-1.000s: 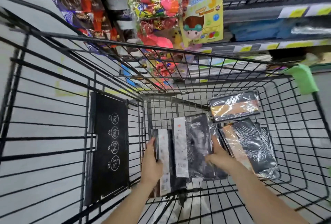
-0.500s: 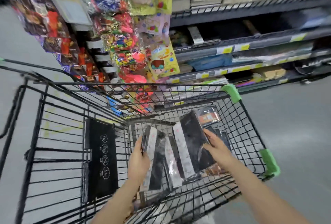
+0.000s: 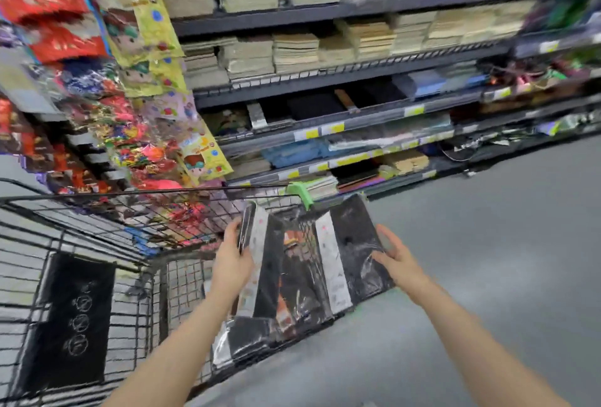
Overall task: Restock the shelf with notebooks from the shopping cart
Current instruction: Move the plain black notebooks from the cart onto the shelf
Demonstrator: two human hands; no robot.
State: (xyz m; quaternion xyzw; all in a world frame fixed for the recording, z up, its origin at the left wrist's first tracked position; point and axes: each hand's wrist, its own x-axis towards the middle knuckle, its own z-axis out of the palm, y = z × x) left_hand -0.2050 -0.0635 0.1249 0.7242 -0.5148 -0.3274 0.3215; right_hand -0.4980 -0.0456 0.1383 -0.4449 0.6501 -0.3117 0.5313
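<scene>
My left hand (image 3: 232, 260) grips a black notebook with a white strip (image 3: 260, 253), wrapped in clear plastic, above the wire shopping cart (image 3: 97, 231). My right hand (image 3: 395, 257) holds a second black, plastic-wrapped notebook (image 3: 351, 244) by its right edge, over the cart's right rim. More wrapped notebooks (image 3: 247, 338) lie in the cart under my hands. The shelf (image 3: 341, 120) ahead has a row with dark notebooks and a gap.
Upper shelves hold stacks of beige paper pads (image 3: 292, 48). Hanging bags of colourful toys and sweets (image 3: 130, 114) fill the left side. A green corner guard (image 3: 300, 193) sits on the cart rim. Grey floor (image 3: 487, 260) lies to the right.
Both hands have lifted the notebooks up out of the cart bottom to rim height and rightward. The view has swung up from the cart to the shelves.
</scene>
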